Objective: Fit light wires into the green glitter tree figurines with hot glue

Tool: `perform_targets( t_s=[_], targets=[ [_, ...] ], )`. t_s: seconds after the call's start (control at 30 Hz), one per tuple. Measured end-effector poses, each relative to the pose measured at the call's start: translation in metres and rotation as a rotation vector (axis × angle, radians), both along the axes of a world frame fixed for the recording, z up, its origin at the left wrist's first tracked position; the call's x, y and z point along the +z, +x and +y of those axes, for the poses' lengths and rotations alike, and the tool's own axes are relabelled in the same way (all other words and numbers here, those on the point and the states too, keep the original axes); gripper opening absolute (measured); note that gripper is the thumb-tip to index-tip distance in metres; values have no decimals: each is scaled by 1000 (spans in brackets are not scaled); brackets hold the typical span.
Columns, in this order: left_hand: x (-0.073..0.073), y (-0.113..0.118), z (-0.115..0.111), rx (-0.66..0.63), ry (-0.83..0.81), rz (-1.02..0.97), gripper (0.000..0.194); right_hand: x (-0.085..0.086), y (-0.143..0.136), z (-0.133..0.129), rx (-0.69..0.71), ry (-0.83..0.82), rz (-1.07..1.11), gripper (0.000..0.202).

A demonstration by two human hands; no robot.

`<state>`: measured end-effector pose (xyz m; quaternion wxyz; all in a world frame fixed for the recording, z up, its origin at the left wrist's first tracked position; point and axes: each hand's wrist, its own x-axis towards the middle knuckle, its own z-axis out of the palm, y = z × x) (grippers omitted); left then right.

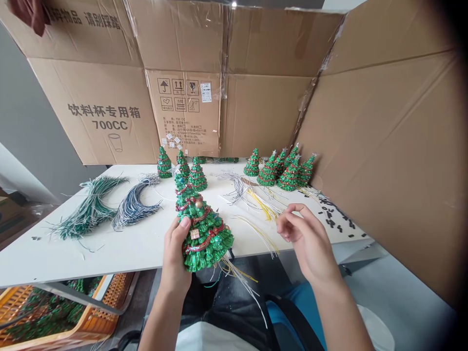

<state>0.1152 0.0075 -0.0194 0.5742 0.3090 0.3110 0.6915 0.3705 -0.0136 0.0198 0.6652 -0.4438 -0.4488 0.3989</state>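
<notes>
A green Christmas tree figure [203,234] with red garlands and small ornaments is tilted over the table's front edge. Its lower left side is gripped by my left hand [177,251], thumb on the front. White and yellow wires [241,278] hang from its base. My right hand [303,234] is raised to the right of the tree, apart from it, with fingers curled and pressed together; whether something small is between them cannot be made out. Yellow and white wires [259,234] lie on the table between the tree and my right hand.
The white table [146,248] holds green-white [91,204] and blue-white wire bundles [137,204] at left. Several small trees [288,173] stand at the back, and black pieces [331,217] lie at right. Cardboard walls [263,112] enclose the table. An orange crate [98,317] sits below left.
</notes>
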Motion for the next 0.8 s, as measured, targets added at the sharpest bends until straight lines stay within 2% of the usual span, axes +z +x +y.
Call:
perform_targets(
  t_s=[0.1, 0.23, 0.3, 0.43, 0.67, 0.8],
  targets=[
    [0, 1, 0, -3, -5, -10, 46, 2, 0, -1, 43, 36, 38, 20],
    [0, 1, 0, -7, -2, -10, 46, 4, 1, -3, 99, 62, 58, 41],
    [1, 1, -1, -8, -5, -9, 47, 4, 1, -4, 106, 57, 39, 44],
    [2, 2, -1, -15, -9, -23, 49, 4, -1, -5, 71, 58, -3, 40],
    [0, 1, -2, -21, -11, -42, 48, 2, -4, -8, 45, 27, 42, 20],
    [0, 1, -2, -26, -8, -38, 51, 4, -4, -10, 58, 2, 2, 23]
  ],
)
